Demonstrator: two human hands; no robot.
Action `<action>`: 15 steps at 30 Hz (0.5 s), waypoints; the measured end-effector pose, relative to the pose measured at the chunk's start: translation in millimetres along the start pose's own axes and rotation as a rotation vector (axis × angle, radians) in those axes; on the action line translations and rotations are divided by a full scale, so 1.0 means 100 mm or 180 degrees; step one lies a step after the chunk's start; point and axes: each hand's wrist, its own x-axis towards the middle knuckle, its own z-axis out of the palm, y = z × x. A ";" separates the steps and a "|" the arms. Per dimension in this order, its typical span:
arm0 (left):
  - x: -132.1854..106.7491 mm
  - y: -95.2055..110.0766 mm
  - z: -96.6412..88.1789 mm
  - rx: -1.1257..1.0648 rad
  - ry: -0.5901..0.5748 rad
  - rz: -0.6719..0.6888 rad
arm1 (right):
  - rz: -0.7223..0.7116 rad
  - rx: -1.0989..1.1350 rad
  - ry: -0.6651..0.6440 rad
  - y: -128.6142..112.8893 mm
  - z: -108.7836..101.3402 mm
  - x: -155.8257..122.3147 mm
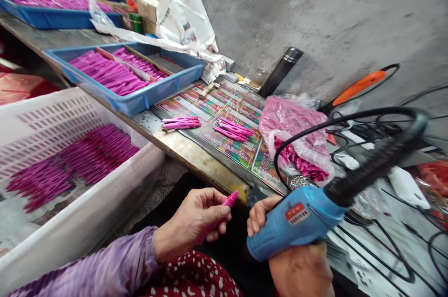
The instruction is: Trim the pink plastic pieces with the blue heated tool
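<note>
My left hand pinches a slim magenta plastic piece between thumb and fingers, its pointed tip sticking up past them. Wrapped in my right hand is a blue electric screwdriver with a red label and a black cord sleeve. Its working end is hidden below the hand. The two hands are apart, over my lap at the bench edge. On the bench just ahead lie two small piles of magenta pieces, a left pile and a right pile.
A pink plastic bag of small magenta parts stands right of the piles. A blue tray of magenta pieces sits on the bench. At left is a white crate with more. Black cables tangle at right, near a black cylinder.
</note>
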 end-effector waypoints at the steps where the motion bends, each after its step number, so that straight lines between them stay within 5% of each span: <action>1: 0.00 0.01 0.00 0.0001 0.0021 -0.0009 | -0.0029 0.0012 0.0026 -0.03 0.01 0.00; 11: -0.03 0.04 0.08 0.0021 0.0186 -0.0141 | -0.0965 -0.0317 -0.0130 -0.35 0.16 -0.05; 13: -0.03 0.03 0.11 -0.0082 0.0201 -0.0192 | -0.1122 -0.0477 0.0432 -0.40 0.21 -0.09; 15: -0.02 0.01 0.14 -0.0176 0.0230 -0.0224 | -0.1449 -0.0576 0.0539 -0.44 0.23 -0.12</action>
